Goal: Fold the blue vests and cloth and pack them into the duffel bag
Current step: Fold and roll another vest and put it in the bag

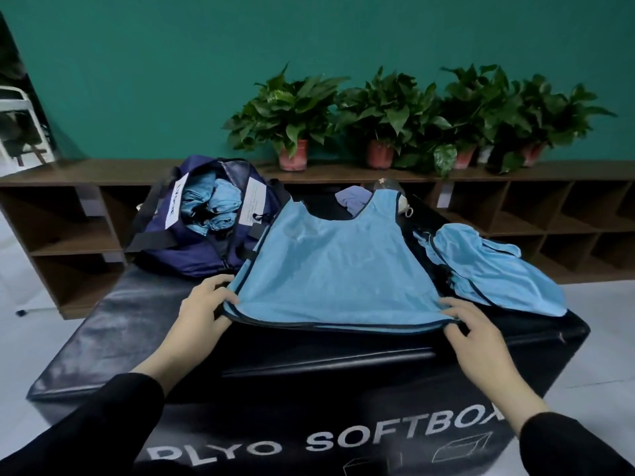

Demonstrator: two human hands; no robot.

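Nearest the viewer, two black sleeves reach forward over a black padded box that serves as the desk (113, 324). The left hand (202, 309) pinches the near left corner of a light blue vest (336, 269), thumb on top of the hem. The right hand (477, 334) pinches the near right corner, fingers curled over the dark-trimmed edge. The vest lies spread flat in the middle of the desk, hem toward the person, neck and shoulder straps pointing away toward the wall, so its long axis runs near to far. It looks like thin mesh: very light, limp, likely to sag and slide, so the hem corners or the shoulder straps seem the best places to hold it. Just right of it sits a crumpled pile of more blue vests (494, 273). Beyond the neck lies a small bluish cloth (352, 198). At the far left, an open navy duffel bag (192, 249) already holds folded blue fabric
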